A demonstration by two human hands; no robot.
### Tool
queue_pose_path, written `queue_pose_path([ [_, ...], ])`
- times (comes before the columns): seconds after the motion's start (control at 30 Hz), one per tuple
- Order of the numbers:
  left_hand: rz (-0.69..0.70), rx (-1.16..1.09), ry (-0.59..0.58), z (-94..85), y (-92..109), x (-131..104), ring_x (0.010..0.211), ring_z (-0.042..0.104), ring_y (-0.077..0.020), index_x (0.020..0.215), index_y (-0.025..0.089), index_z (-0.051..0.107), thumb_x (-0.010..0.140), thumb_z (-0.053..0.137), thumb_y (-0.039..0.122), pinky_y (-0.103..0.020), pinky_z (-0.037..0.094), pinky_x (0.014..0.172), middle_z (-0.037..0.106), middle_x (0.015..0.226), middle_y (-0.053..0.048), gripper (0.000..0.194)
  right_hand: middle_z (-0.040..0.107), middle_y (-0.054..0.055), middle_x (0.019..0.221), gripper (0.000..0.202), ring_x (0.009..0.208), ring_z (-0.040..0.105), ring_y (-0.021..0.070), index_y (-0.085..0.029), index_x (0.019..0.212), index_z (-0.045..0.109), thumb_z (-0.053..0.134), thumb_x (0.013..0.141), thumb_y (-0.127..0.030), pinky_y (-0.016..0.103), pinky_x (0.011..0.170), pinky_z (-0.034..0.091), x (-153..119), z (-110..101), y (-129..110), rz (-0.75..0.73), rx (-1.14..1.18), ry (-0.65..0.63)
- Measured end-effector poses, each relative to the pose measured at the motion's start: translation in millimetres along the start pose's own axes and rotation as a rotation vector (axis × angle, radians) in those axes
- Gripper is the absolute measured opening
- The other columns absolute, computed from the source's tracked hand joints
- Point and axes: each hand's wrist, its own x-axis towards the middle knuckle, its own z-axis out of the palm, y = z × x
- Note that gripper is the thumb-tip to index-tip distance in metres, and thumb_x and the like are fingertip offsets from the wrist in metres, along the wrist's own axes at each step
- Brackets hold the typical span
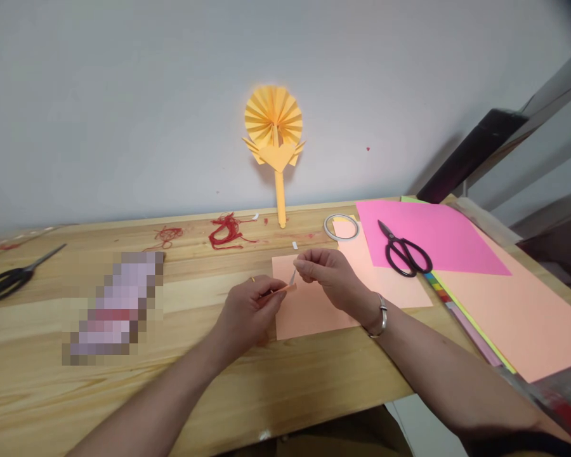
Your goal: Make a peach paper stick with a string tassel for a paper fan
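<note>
The small folded orange paper [289, 288] is pinched between the thumb and fingers of the left hand [253, 307], which is nearly closed. Its long side is laid left to right, and its free end is pointed right and a bit away, poked out past the fingertips. A thin pale strip [292, 277] is pinched by the right hand [320, 270], with its fingers curled in. The strip is pointed down at the paper's free end. Below both hands, an orange sheet [309, 314] is spread on the table [200, 393]. Farther right, black scissors [412, 254] are laid partly on a pink sheet [447, 231].
</note>
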Motion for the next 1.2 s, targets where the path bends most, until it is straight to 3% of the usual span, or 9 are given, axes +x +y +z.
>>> queue_pose_path([
  [0.17, 0.079, 0.138, 0.189, -1.7, -1.1, 0.1, 0.072, 0.061, -0.0169, 0.084, 0.023, 0.071, 0.078, 0.061, 0.024, -0.026, 0.042, 0.068, 0.071, 0.078, -0.002, 0.012, 0.042, -0.004, 0.058, 0.027, 0.058, 0.036, 0.0096, -0.017, 0.064, 0.054, 0.064, 0.076, -0.038, 0.027, 0.057, 0.027, -0.6, -0.6, -0.3, 0.025, -0.041, -0.054],
  [0.3, 0.038, 0.221, 0.257, -3.4, -5.2, -1.3, 0.074, 0.064, -0.0168, 0.093, 0.021, 0.069, 0.082, 0.058, 0.029, -0.026, 0.045, 0.067, 0.072, 0.085, -0.002, 0.017, 0.044, -0.004, 0.060, 0.024, 0.057, 0.037, 0.0089, -0.017, 0.068, 0.054, 0.062, 0.077, -0.036, 0.025, 0.055, 0.028, -2.6, -0.1, -1.9, 0.110, -0.131, -0.137],
  [0.43, 0.020, 0.206, 0.275, -3.1, -7.1, -2.3, 0.074, 0.066, -0.0155, 0.095, 0.021, 0.067, 0.084, 0.055, 0.032, -0.025, 0.047, 0.067, 0.073, 0.085, 0.000, 0.020, 0.048, -0.003, 0.059, 0.022, 0.055, 0.042, 0.0083, -0.016, 0.066, 0.054, 0.063, 0.077, -0.033, 0.023, 0.052, 0.030, -4.5, 2.0, -6.0, 0.211, -0.227, -0.194],
  [0.6, 0.060, 0.248, 0.301, -2.0, -5.2, -3.3, 0.071, 0.066, -0.0142, 0.095, 0.021, 0.066, 0.084, 0.054, 0.030, -0.024, 0.048, 0.065, 0.073, 0.083, 0.001, 0.018, 0.064, 0.004, 0.070, 0.025, 0.046, 0.048, 0.0071, -0.013, 0.078, 0.063, 0.056, 0.084, -0.036, 0.022, 0.045, 0.030, -3.4, 5.1, -8.8, 0.326, -0.185, -0.105],
  [0.7, 0.099, 0.268, 0.291, -0.9, -5.4, -4.3, 0.070, 0.066, -0.0138, 0.096, 0.021, 0.065, 0.084, 0.054, 0.027, -0.023, 0.048, 0.065, 0.073, 0.084, 0.000, 0.017, 0.063, 0.004, 0.063, 0.041, 0.042, 0.045, 0.0058, -0.012, 0.080, 0.066, 0.052, 0.087, -0.050, 0.022, 0.043, 0.026, -4.0, 6.5, -8.7, 0.299, -0.108, -0.116],
  [0.8, 0.128, 0.291, 0.292, 1.0, -6.8, -4.7, 0.067, 0.066, -0.0131, 0.095, 0.021, 0.065, 0.084, 0.054, 0.026, -0.023, 0.048, 0.062, 0.073, 0.080, 0.001, 0.017, 0.059, 0.002, 0.056, 0.044, 0.041, 0.042, 0.0049, -0.012, 0.073, 0.066, 0.059, 0.081, -0.055, 0.022, 0.043, 0.028, -5.4, 7.8, -7.6, 0.273, -0.085, -0.156],
  [0.97, 0.157, 0.302, 0.302, 3.6, -8.9, -4.1, 0.067, 0.066, -0.0128, 0.095, 0.020, 0.065, 0.084, 0.054, 0.026, -0.022, 0.049, 0.062, 0.073, 0.081, 0.000, 0.017, 0.057, -0.001, 0.056, 0.037, 0.044, 0.041, 0.0050, -0.013, 0.062, 0.060, 0.070, 0.073, -0.047, 0.020, 0.043, 0.029, -5.1, 9.0, -3.5, 0.242, -0.022, -0.158],
  [1.2, 0.182, 0.257, 0.296, 3.4, -7.4, -5.1, 0.081, 0.069, -0.0154, 0.103, 0.017, 0.067, 0.086, 0.053, 0.027, -0.024, 0.053, 0.072, 0.075, 0.096, -0.005, 0.024, 0.053, -0.003, 0.050, 0.033, 0.044, 0.041, 0.0050, -0.013, 0.063, 0.059, 0.069, 0.074, -0.043, 0.020, 0.043, 0.028, -4.4, 11.5, 0.0, 0.229, -0.002, -0.174],
])
